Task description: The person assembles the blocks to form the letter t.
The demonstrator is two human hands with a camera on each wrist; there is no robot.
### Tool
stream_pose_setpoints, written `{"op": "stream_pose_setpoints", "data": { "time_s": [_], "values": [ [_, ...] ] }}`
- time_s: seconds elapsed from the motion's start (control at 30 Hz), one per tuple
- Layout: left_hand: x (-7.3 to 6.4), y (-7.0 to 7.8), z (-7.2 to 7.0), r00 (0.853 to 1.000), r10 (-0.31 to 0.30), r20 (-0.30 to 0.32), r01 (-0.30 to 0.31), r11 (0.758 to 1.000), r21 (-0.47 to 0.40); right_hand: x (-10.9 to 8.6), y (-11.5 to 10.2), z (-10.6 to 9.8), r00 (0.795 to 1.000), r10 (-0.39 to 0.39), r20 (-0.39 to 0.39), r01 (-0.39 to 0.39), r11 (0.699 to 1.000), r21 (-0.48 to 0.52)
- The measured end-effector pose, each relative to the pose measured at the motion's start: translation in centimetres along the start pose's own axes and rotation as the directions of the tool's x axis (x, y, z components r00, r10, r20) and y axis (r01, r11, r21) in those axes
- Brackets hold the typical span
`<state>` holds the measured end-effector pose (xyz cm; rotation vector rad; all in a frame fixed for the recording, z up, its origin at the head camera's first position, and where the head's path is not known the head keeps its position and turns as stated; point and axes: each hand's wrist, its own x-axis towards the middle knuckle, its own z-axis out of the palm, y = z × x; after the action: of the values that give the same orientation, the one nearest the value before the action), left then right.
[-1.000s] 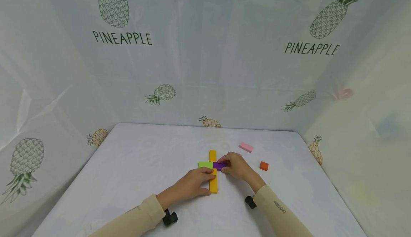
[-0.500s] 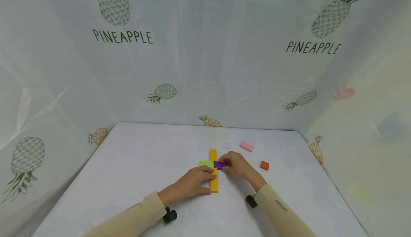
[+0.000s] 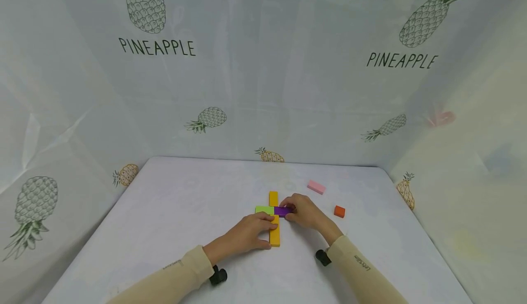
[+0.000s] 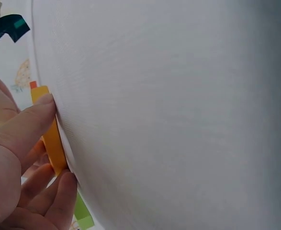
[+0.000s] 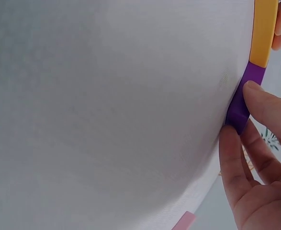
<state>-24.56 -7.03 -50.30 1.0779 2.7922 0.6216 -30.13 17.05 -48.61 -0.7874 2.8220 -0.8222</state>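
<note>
Flat coloured blocks form a cross on the white table: a lime green block (image 3: 263, 209) on the left, a purple block (image 3: 281, 211) on the right, a yellow block (image 3: 273, 198) at the far side and a longer yellow block (image 3: 275, 238) at the near side. My left hand (image 3: 244, 234) holds the longer yellow block (image 4: 57, 146), thumb by its near end and fingers over its far part. My right hand (image 3: 304, 213) pinches the purple block (image 5: 243, 103) by its right part, partly covering it. In the right wrist view the purple block meets the longer yellow block's end.
A pink block (image 3: 316, 187) lies behind and right of my right hand, and a small red-orange block (image 3: 339, 211) lies further right. A pineapple-print curtain (image 3: 271, 89) hangs around the back and sides of the table (image 3: 197, 185). Each wrist wears a black camera mount.
</note>
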Motion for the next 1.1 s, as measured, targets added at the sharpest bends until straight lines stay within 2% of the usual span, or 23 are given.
{"op": "stream_pose_setpoints", "data": {
  "time_s": [0.63, 0.83, 1.1],
  "values": [
    [0.2, -0.1, 0.1, 1.000, -0.002, 0.001, 0.002, 1.000, -0.006, -0.7, 0.4, -0.4, 1.000, 0.000, -0.018, 0.001, 0.999, 0.045],
    [0.3, -0.3, 0.3, 1.000, -0.016, 0.003, 0.016, 1.000, -0.004, -1.5, 0.3, -1.5, 1.000, 0.023, -0.014, -0.023, 0.999, 0.023],
    [0.2, -0.1, 0.2, 0.999, -0.038, 0.009, 0.038, 0.999, -0.012, -4.0, 1.2, -3.8, 0.998, 0.024, -0.058, -0.025, 0.999, -0.025]
  ]
}}
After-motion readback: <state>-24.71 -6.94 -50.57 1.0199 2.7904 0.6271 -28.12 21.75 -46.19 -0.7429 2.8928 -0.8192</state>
